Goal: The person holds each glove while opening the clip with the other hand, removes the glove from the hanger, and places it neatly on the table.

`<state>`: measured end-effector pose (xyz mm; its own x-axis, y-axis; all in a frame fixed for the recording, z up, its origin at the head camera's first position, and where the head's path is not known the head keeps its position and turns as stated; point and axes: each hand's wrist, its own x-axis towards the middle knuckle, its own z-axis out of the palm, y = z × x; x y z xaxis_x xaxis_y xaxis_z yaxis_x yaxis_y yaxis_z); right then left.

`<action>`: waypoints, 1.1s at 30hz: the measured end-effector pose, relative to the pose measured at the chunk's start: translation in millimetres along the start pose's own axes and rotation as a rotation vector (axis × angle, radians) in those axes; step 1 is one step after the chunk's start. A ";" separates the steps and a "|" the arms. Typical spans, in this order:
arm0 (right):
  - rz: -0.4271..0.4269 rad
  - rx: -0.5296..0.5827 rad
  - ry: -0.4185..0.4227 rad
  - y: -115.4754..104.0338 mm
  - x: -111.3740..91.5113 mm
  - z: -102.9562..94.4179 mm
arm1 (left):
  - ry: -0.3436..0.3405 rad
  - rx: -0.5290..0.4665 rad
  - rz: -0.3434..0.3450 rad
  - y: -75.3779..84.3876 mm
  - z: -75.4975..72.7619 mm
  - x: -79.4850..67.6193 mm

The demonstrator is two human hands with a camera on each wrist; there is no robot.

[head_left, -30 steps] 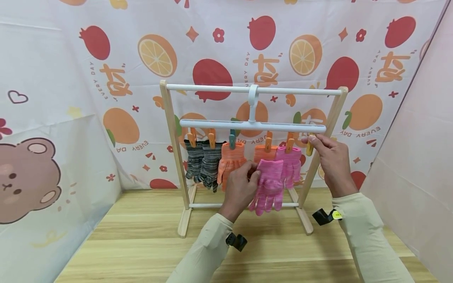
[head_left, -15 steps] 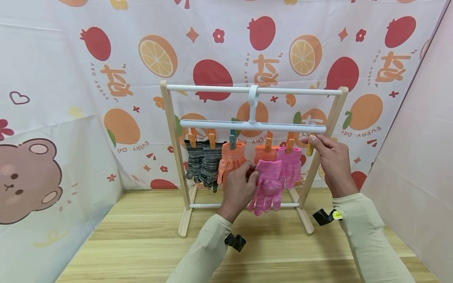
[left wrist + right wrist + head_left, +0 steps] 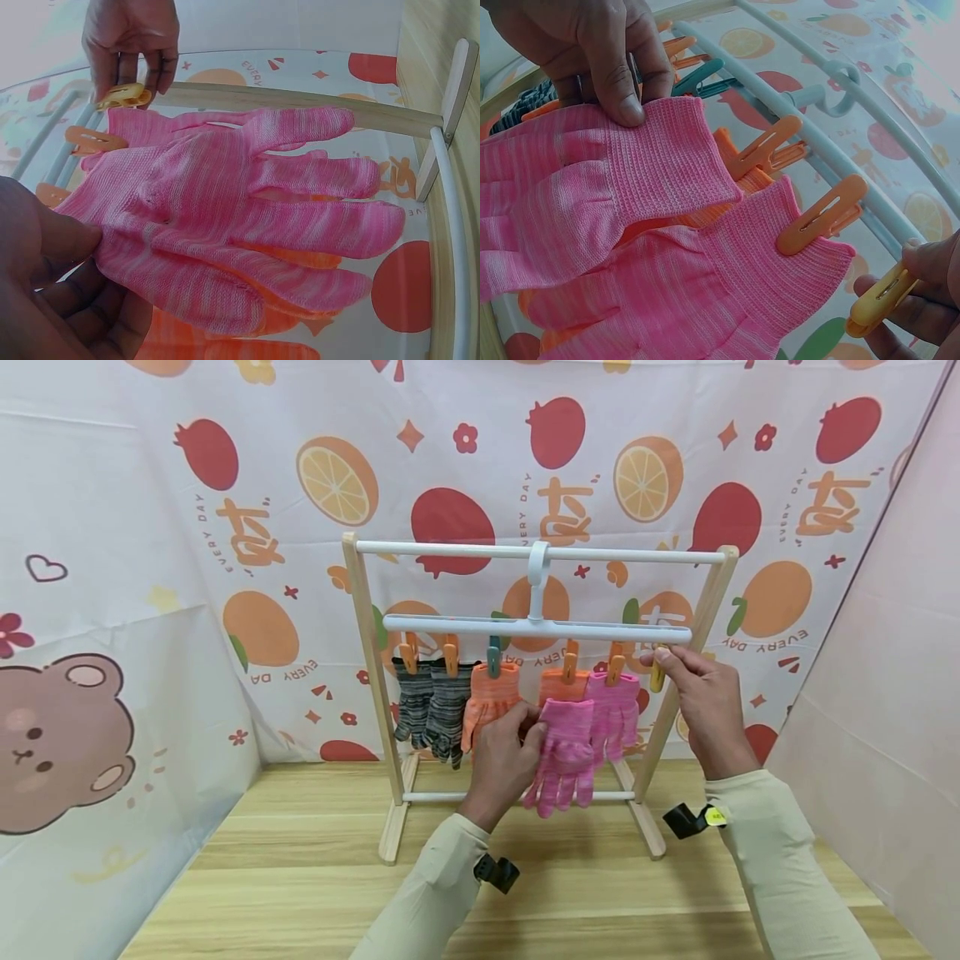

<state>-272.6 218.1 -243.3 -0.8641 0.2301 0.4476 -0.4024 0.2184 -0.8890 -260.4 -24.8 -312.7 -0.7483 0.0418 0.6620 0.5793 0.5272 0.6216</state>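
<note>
My left hand pinches a loose pink glove by the edge of its cuff, fingers of the glove hanging down. Thumb and fingers of my right hand hold a yellow clothespin just under the right end of the white hanger bar. Behind the held glove, a second pink glove hangs from an orange clothespin. An orange glove, partly hidden, hangs beside it. Further left, another orange glove is clipped by a teal clothespin.
Two grey-black gloves hang from orange clothespins at the left. The hanger hook sits over the top rod of a wooden rack, which stands on the wood-grain table. A fruit-print cloth covers the back.
My left hand has drifted slightly left with the pink glove, uncovering more of the clipped pink glove. My right hand stays at the yellow clothespin.
</note>
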 end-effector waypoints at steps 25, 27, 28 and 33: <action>-0.018 -0.014 0.005 -0.5 1.2 1.4 | 0.001 -0.029 -0.013 -7.5 -6.5 0.7; -0.019 -0.017 0.008 -0.2 1.0 1.5 | -0.002 -0.031 -0.016 -7.9 -7.0 0.1; -0.019 -0.018 0.009 -0.3 1.0 1.6 | -0.003 -0.030 -0.019 -7.9 -7.5 -0.2; -0.020 -0.015 0.007 -0.1 0.3 1.6 | 0.000 -0.019 -0.035 -7.6 -9.7 -1.2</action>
<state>-273.2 216.7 -243.2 -0.8535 0.2323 0.4664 -0.4153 0.2373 -0.8782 -260.7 -37.1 -314.1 -0.7683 0.0241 0.6396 0.5589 0.5123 0.6520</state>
